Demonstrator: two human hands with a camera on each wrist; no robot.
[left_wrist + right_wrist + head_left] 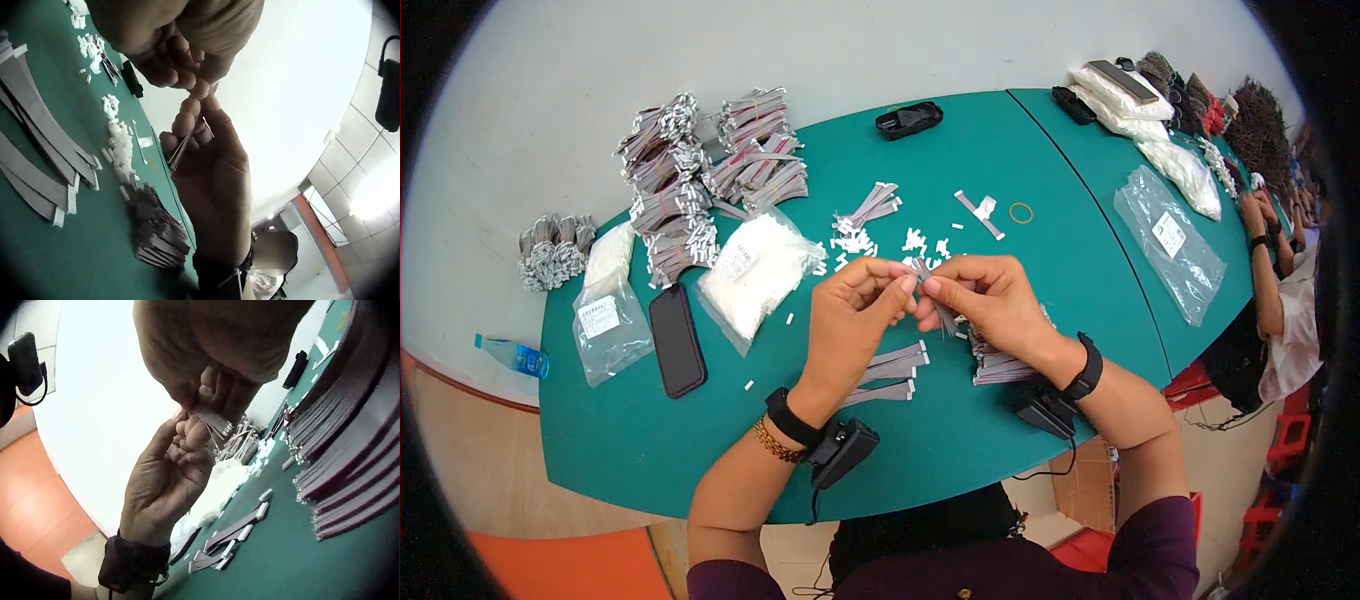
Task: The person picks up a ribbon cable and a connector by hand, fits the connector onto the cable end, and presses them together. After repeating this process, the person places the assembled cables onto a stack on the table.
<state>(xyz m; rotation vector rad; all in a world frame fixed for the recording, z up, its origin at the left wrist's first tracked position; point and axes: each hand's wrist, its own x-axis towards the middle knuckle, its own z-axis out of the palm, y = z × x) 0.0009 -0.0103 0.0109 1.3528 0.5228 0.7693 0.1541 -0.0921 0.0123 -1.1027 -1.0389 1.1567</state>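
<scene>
Both hands meet above the green table. The right hand (998, 300) pinches a short grey flat cable (941, 308) between thumb and fingers; in the right wrist view the cable's fanned wire end (219, 422) sticks out from its fingers. The left hand (852, 318) has thumb and fingertips together at the cable's upper end; whatever small part they pinch is hidden. Loose white connectors (914, 240) lie just beyond the hands. Grey cables with white ends (890, 372) lie below the hands, and a stack of cables (1000, 362) is under the right hand.
Bundled cables (670, 190) are piled at the back left. Bags of white parts (755, 270), a dark phone (676, 340) and a bottle (512, 355) are at left. A black case (909, 120) and a rubber band (1021, 212) lie farther back. Another person's arm (1266, 280) is at right.
</scene>
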